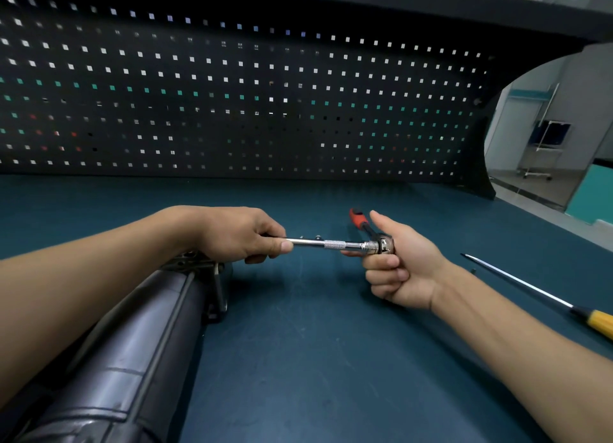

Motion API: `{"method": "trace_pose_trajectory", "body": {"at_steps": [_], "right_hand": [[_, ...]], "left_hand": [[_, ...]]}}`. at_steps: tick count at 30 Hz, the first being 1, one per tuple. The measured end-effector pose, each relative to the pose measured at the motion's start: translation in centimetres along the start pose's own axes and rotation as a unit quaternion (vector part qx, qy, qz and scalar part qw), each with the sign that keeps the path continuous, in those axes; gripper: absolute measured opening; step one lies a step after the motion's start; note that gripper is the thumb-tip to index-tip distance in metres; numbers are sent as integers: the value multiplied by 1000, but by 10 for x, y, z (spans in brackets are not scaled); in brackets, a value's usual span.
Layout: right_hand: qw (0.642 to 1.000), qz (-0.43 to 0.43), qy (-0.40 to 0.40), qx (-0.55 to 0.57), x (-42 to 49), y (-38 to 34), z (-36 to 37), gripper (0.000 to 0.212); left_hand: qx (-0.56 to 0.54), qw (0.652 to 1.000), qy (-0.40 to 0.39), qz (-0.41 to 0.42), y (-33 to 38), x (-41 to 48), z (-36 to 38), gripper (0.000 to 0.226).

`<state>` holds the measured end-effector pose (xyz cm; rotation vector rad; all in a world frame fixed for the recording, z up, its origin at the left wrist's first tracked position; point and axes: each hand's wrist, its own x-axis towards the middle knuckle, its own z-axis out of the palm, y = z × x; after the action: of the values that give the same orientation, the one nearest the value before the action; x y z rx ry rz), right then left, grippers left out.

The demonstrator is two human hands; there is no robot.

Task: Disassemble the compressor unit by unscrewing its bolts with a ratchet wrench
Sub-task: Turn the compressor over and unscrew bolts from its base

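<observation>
Prepping the tool: right hand (394, 266) gripping the ratchet wrench (371, 233) head, left hand (242, 235) fingers pinching its extension bar (318, 243). Compressor unit (132, 336) lying left of wrench, untouched. Next: seat it on a bolt.

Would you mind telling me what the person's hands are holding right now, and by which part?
Both hold the ratchet wrench: the right hand grips its head, the left hand pinches the far end of the extension bar.
</observation>
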<state>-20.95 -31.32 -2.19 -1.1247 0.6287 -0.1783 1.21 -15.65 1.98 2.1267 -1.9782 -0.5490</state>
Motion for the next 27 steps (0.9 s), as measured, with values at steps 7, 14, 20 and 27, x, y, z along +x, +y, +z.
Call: {"method": "trace_pose_trajectory", "body": {"at_steps": [7,14,20,27], "right_hand": [[1000,-1,-18,0,-5,1,-3,61],[995,-36,64,-61,-5,1,-1,44],[987,-52,73,-137,-13,-7,-10,32],[992,-50,48,-102,-18,0,-20,22]], "left_hand": [[-8,1000,6,-7,1,0,2,40],[-16,999,-9,-28,2,-1,1,39],[-20,999,-13,-37,2,0,0,38],[-2,999,-32,-32,2,1,-1,35]]}}
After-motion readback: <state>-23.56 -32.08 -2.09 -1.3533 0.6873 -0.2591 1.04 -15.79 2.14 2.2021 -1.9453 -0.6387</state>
